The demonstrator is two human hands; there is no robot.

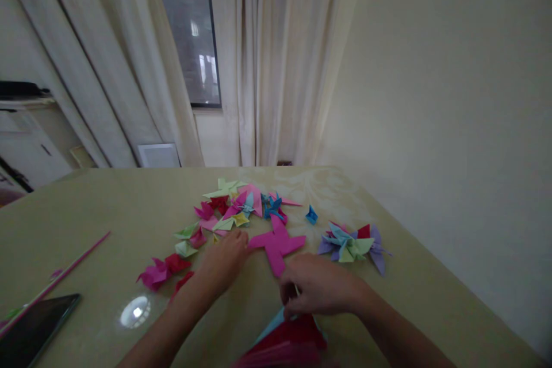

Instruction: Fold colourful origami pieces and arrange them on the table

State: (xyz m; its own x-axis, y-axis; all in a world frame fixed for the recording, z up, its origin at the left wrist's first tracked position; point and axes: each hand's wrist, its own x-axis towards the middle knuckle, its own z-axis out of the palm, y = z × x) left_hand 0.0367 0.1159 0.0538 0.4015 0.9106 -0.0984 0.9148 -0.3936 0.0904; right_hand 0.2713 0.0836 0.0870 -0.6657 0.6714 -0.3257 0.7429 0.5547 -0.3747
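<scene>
A pink folded paper pinwheel [276,244] lies flat on the olive table [107,207]. My left hand [224,261] rests beside its left arm, fingertips touching it, fingers curled loosely. My right hand [317,287] sits just below the pinwheel, fingers closed in a pinch on the top of a stack of coloured paper sheets [288,339] at the near edge; a thin light strip shows between the fingers.
Several folded paper shapes [241,207] lie behind the pinwheel, a purple-green cluster [353,244] to the right, a small blue piece [311,215], magenta and red pieces [161,270] left. A pink stick [64,270] and a dark tablet [32,330] lie at far left. Curtains and wall stand behind.
</scene>
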